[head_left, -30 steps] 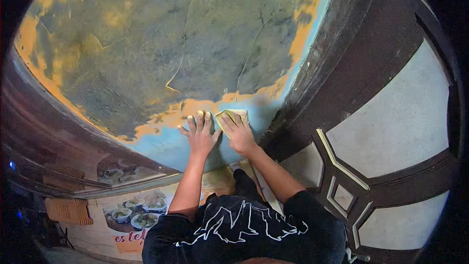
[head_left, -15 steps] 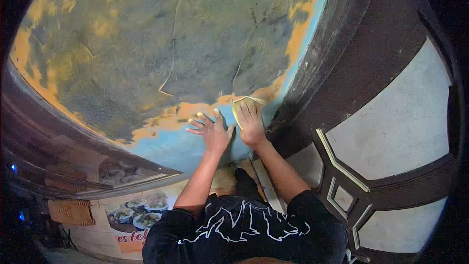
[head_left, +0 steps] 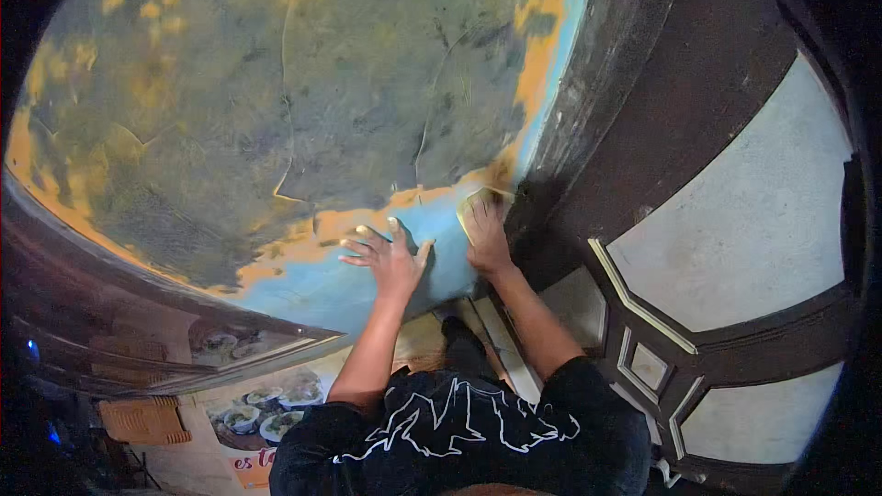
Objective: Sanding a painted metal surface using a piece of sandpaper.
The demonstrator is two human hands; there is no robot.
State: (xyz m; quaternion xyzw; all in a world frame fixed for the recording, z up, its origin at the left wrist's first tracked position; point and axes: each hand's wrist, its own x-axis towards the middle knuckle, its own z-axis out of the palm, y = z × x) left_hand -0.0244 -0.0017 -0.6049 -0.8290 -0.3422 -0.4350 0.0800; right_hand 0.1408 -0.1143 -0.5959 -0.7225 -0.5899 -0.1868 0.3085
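A large panel [head_left: 358, 101] with a patchy grey-green and orange surface fills the upper left, with a light blue strip [head_left: 340, 285] along its near edge. My right hand [head_left: 487, 234] presses a thin yellow sheet, which looks like sandpaper [head_left: 464, 218], onto the panel at the corner by the dark frame. Most of the sheet is hidden beneath the fingers. To its left, my left hand [head_left: 395, 262] is spread over the blue strip with nothing in it. Whether its palm touches the surface I cannot tell.
A dark frame [head_left: 597, 101] borders the panel on the right. Beyond it stands a dark door or wall with pale inset panels [head_left: 735, 202]. At the lower left are a food poster [head_left: 262, 418] and a brown slatted object [head_left: 144, 420]. My foot [head_left: 457, 331] shows below.
My right hand and the sheet have shifted slightly right, closer to the dark frame. The left hand has moved a little left and down in the picture, still spread. The view has also shifted.
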